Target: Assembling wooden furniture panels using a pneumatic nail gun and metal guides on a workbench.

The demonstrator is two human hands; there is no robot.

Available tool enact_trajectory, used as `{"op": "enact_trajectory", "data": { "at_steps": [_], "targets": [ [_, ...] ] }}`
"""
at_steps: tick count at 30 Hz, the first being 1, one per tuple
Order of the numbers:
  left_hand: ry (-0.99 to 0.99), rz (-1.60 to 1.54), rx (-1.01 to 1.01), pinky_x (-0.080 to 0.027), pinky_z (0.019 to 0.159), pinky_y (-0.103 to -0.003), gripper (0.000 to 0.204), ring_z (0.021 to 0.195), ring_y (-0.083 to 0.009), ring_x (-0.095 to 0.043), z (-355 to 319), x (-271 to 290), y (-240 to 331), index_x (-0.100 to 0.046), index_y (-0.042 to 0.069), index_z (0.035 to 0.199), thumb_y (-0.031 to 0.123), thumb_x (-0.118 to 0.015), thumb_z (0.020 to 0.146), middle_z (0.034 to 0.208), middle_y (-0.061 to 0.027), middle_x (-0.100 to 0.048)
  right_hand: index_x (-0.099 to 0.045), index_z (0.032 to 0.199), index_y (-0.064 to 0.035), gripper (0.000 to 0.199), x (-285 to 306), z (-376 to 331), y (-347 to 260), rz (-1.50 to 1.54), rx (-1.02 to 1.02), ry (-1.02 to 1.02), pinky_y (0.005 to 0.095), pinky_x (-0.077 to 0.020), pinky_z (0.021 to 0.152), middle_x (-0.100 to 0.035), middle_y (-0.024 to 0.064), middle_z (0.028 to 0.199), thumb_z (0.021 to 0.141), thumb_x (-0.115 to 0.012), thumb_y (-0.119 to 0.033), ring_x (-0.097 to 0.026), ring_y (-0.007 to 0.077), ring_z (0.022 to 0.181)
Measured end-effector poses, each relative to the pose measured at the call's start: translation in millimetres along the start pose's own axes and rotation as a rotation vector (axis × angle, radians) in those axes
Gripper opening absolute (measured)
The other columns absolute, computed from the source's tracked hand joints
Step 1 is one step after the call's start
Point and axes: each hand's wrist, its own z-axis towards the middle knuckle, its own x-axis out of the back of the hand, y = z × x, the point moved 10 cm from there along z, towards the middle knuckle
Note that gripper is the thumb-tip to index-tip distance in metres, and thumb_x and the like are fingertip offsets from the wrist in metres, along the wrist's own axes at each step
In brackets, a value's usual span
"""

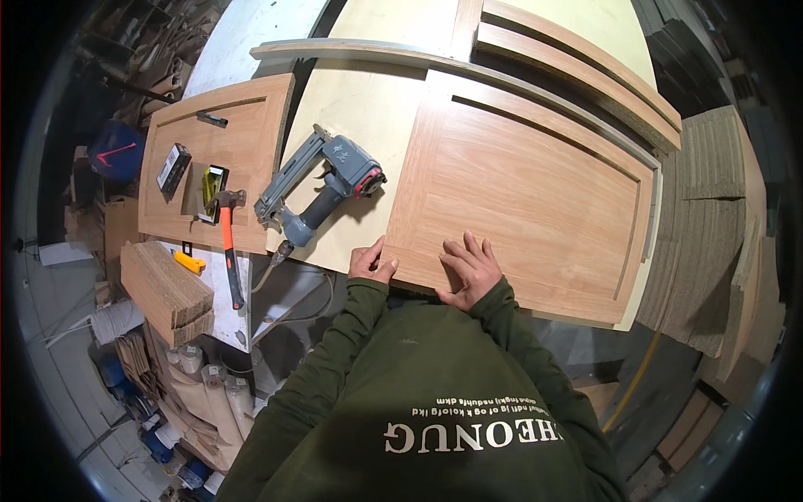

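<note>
A framed wooden cabinet door lies flat on the pale board of the workbench. At its near left corner, my left hand is closed around the edge, with thumb and forefinger at the corner. My right hand rests on the near rail; its fingers are stretched over the wood and the thumb sits apart at the edge. To the left of the door lies a grey pneumatic nail gun with an air hose fitting. Neither hand touches it.
A second wooden door at left bears small boxes and an orange-handled hammer overhanging its edge. A yellow cutter sits by stacked boards. A long strip and wooden rails lie beyond; more boards stand right.
</note>
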Motion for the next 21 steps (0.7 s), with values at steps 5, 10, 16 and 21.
{"op": "enact_trajectory", "data": {
  "at_steps": [5,10,16,21],
  "targets": [
    [0.026,-0.069,0.000,-0.040,0.069,-0.024,0.053,0.075,-0.0122,-0.043,-2,1,-6,-0.055,0.009,0.115,0.010,-0.068,0.064,0.086,-0.0031,-0.043,-0.057,0.103,-0.0099,0.056,0,0,0,-0.010,0.013,0.047,0.0567,-0.0262,0.094,-0.051,0.0092,0.118,0.054,-0.071,-0.033,-0.038,0.0354,0.118],
    [0.005,-0.052,-0.006,-0.041,0.070,-0.024,0.052,0.077,-0.0135,-0.044,5,6,6,-0.054,0.007,0.115,0.009,-0.067,0.064,0.087,-0.0048,-0.044,-0.056,0.103,-0.0098,0.055,1,0,3,-0.012,0.010,0.044,0.0551,-0.0257,0.096,-0.048,0.0069,0.121,0.055,-0.071,-0.030,-0.036,0.0334,0.120],
    [0.181,0.888,-0.515,-0.040,0.076,-0.041,0.080,0.089,-0.0299,-0.048,50,74,125,-0.037,0.011,0.127,0.019,-0.074,0.057,0.099,-0.0132,-0.047,-0.056,0.099,-0.0094,0.054,8,2,-2,-0.007,0.017,0.074,0.0532,-0.0266,0.096,-0.050,0.0057,0.119,0.051,-0.072,-0.029,-0.038,0.0317,0.119],
    [-0.015,1.138,-0.003,-0.043,0.079,-0.040,0.084,0.092,-0.0339,-0.053,128,72,74,-0.030,0.010,0.127,0.025,-0.073,0.056,0.098,-0.0172,-0.054,-0.054,0.098,-0.0098,0.054,11,3,-5,-0.017,0.028,0.109,0.0526,-0.0265,0.096,-0.048,0.0041,0.119,0.051,-0.072,-0.028,-0.039,0.0308,0.117]
  ]
}}
